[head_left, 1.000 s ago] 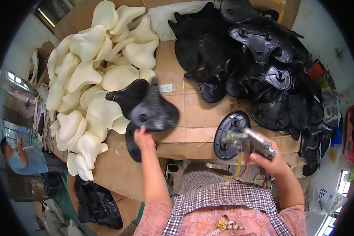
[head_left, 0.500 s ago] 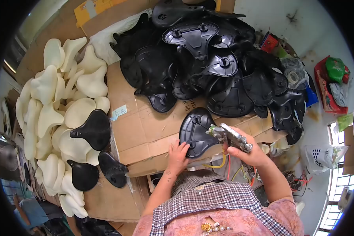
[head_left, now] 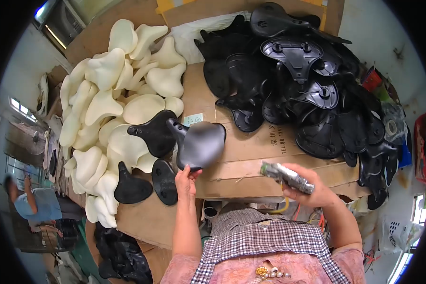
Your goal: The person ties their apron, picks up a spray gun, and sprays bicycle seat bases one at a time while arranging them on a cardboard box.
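Observation:
My left hand (head_left: 186,181) grips a black plastic bicycle saddle shell (head_left: 194,154) by its lower edge, fingers behind it and thumb on the near side. The shell is raised above the cardboard with its smooth face showing and its nose toward the upper left. In my right hand (head_left: 312,185) is a worn metal spray gun (head_left: 291,177), its green-tinged tip pointing left. A yellow hose (head_left: 284,204) hangs below it. Just left of the held shell lies another black saddle piece (head_left: 157,135), resting against cream foam saddle pads (head_left: 102,106).
A large heap of black saddle shells (head_left: 317,135) covers the right part of the cardboard surface (head_left: 232,173). Two more black pieces, one a dark oval (head_left: 164,182), lie at the front left. A person in a blue shirt (head_left: 38,204) is at the far left.
My left hand has lifted the shell off the cardboard and turned it over, moving it left toward the foam pads. The spray gun stays in my right hand. The view has swung left.

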`<action>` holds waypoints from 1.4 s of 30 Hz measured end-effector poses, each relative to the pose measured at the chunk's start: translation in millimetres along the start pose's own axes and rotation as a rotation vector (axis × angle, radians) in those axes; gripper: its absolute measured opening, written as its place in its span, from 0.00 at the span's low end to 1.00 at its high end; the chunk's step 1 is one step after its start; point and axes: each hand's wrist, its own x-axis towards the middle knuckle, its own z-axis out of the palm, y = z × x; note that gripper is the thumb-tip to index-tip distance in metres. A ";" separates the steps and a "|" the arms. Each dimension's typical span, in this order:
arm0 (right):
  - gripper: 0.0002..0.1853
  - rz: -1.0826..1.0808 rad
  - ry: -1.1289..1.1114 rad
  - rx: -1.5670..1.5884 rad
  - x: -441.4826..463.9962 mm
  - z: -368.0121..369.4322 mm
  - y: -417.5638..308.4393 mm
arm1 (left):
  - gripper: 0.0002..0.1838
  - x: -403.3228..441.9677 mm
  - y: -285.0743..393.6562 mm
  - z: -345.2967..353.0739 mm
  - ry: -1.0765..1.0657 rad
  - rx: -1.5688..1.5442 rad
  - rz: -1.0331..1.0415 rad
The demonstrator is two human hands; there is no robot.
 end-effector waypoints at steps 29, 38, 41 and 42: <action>0.31 0.223 0.333 0.229 7.6 -17.4 -9.2 | 0.13 144.1 -67.5 183.0 -0.728 1.474 1.289; 0.30 0.233 0.080 0.152 26.0 -9.5 1.7 | 0.13 110.1 88.8 97.8 -0.294 0.454 0.419; 0.28 0.238 -0.021 0.157 40.5 5.7 8.1 | 0.08 114.0 88.8 55.0 -0.159 0.234 0.349; 0.28 0.237 -0.036 0.157 47.5 6.9 2.5 | 0.06 115.3 87.0 43.2 -0.120 0.198 0.337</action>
